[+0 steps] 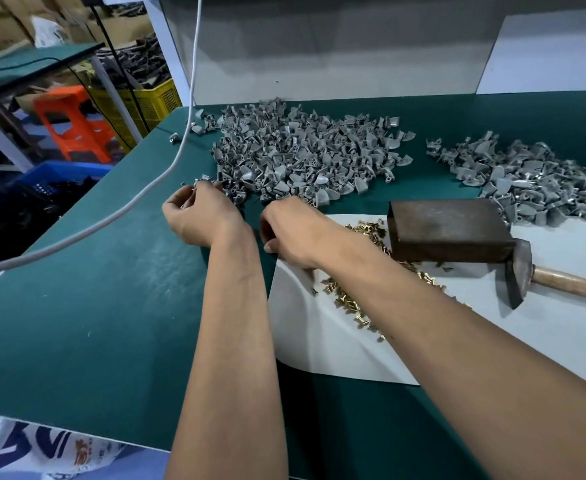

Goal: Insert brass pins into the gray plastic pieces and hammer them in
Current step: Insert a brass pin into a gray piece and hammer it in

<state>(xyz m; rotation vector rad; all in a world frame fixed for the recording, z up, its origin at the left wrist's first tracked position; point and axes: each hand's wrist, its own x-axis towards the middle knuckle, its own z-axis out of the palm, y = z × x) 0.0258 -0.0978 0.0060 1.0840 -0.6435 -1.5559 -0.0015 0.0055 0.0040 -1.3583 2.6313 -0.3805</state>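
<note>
reaching left hand (199, 213) and right hand (289, 230) toward gray pieces (305, 154).

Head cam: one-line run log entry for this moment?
left hand: grips gray pieces at pile edge | right hand: curled, contents hidden | brass pins: loose on sheet | hammer: idle
</note>
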